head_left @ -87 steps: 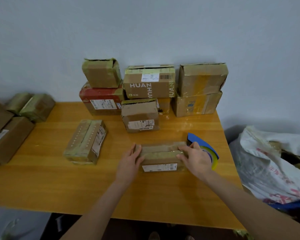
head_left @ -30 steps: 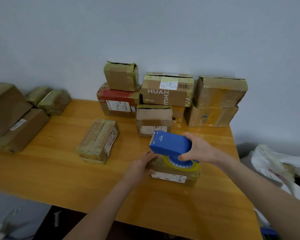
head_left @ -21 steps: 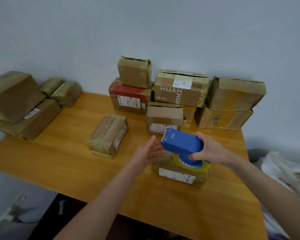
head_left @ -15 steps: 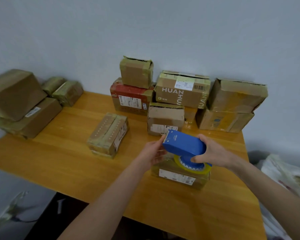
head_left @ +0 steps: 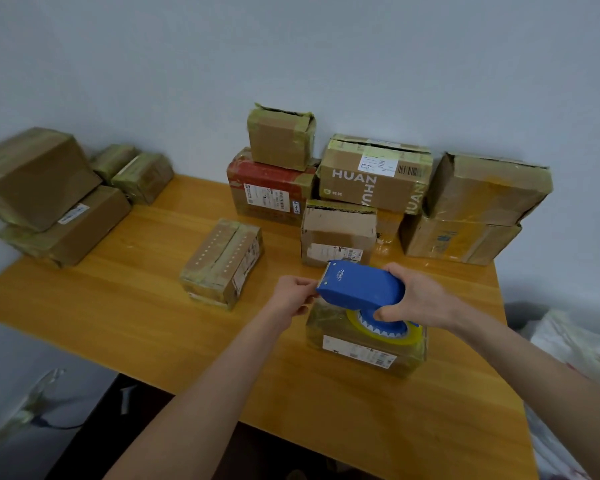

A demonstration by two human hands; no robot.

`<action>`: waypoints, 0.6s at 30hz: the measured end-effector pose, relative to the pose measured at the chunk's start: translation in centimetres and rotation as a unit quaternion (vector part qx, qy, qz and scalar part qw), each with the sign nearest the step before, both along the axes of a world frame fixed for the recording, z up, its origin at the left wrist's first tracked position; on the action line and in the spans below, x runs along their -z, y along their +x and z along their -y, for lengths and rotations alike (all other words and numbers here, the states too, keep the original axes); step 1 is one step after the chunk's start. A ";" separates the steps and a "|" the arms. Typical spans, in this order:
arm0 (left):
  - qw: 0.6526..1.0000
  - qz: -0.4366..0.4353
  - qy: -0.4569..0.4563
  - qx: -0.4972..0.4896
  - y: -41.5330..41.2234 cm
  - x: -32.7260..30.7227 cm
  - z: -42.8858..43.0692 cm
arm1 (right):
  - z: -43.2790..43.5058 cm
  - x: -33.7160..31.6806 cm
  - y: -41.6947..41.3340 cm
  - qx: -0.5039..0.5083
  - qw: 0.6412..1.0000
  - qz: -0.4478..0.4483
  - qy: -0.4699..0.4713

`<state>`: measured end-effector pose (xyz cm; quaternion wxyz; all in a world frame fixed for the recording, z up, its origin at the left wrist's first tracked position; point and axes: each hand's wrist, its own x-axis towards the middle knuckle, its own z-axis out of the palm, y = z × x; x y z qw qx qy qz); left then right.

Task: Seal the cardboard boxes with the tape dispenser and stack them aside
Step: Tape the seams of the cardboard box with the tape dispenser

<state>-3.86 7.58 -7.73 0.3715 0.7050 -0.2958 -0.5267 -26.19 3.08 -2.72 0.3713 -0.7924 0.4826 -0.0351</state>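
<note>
The wooden table (head_left: 153,306) bears the labelled cardboard box (head_left: 361,351), with the blue tape dispenser (head_left: 361,285) just above that box. The right hand (head_left: 420,297) grips the dispenser's rear over the box, and the left hand (head_left: 291,294), above the box's left end, pinches its toothed front. Sealing looks about to start: next, the tape end needs drawing onto the box.

Left hand (head_left: 292,295): bare.
Left forearm (head_left: 205,393): bare to the frame edge.
Right hand (head_left: 420,300): bare.
Right forearm (head_left: 534,368): bare to the frame edge.
</note>
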 end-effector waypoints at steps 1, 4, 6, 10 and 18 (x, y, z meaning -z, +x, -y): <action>1.000 0.015 -0.004 0.001 0.2 0.1 0.0 | 0.0 -0.1 0.2 -0.008 1.000 -0.005 -0.010; 0.999 0.041 -0.014 0.001 0.6 -0.1 0.0 | 0.1 -0.7 0.7 -0.030 0.999 -0.021 -0.031; 0.999 0.047 -0.016 0.001 0.8 -0.1 0.2 | 0.3 -1.2 0.9 -0.044 0.997 -0.039 -0.049; 0.999 0.028 -0.008 -0.016 0.5 0.3 0.1 | 0.2 -1.7 1.0 -0.057 0.994 -0.058 -0.068; 0.997 0.048 -0.014 -0.050 1.6 2.2 -0.4 | 0.4 -1.1 -0.5 -0.036 0.995 -0.069 -0.064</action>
